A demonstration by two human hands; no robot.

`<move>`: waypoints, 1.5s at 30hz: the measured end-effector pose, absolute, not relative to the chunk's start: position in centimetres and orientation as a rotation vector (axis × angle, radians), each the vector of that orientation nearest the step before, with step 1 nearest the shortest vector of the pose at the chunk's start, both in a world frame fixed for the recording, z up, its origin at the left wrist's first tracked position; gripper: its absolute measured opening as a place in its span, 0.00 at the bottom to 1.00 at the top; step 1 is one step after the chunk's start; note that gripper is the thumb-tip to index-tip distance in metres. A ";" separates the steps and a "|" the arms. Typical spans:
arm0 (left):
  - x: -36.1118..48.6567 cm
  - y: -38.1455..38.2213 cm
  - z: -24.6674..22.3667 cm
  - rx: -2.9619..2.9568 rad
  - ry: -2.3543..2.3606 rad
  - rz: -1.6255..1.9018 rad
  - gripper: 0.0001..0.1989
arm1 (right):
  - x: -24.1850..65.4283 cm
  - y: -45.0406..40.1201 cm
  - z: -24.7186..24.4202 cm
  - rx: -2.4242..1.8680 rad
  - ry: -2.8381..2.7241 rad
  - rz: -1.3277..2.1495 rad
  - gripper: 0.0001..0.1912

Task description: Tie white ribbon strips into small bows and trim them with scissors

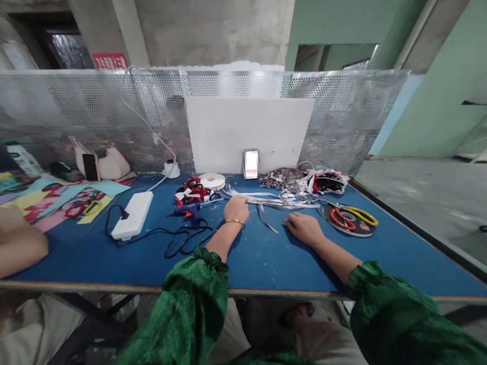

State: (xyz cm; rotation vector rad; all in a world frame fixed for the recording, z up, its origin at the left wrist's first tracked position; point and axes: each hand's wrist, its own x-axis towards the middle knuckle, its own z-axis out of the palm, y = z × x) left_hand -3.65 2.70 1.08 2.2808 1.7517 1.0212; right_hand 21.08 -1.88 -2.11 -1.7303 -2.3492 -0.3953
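Observation:
My left hand [236,208], with a gold bangle at the wrist, reaches over the near left end of a bundle of white ribbon strips [284,202]. Its fingers are closed on the ribbon strips, though the fingertips are partly hidden. One loose strip [268,219] hangs from the bundle towards me. To the right of that strip, my right hand [304,227] rests on the blue table [266,264] with its fingers curled; nothing shows in it. Beside it lie scissors [348,218] with orange and yellow handles, on a dark round spool [363,229].
Left of my hands are a blue glue gun [189,211], its black cord, red-and-black bows [192,191], a white ribbon roll [212,181] and a power strip [133,215]. Behind stand a phone [251,164] and white board [250,129]. Grey pieces [283,181] lie rightward. A co-worker's arm [12,246] is far left.

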 end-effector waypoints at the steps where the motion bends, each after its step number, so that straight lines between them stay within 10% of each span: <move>1: -3.5 2.6 0.7 2.321 1.705 0.993 0.13 | 20.9 -1.6 -1.8 -1.711 -2.372 -0.396 0.18; 14: -1.7 1.4 -0.2 2.509 1.379 0.855 0.16 | 16.9 11.0 1.6 -1.861 -2.316 -0.241 0.18; 27: -1.5 2.1 0.5 1.949 1.312 1.187 0.10 | 15.9 4.7 6.2 -1.359 -1.852 -0.284 0.25; 35: -2.1 3.2 0.1 1.441 1.295 1.387 0.25 | 16.4 0.7 3.3 -0.700 -1.072 0.871 0.15; 45: -0.7 1.2 0.6 1.658 1.176 1.142 0.17 | 17.0 4.2 0.6 -0.803 -0.811 1.109 0.12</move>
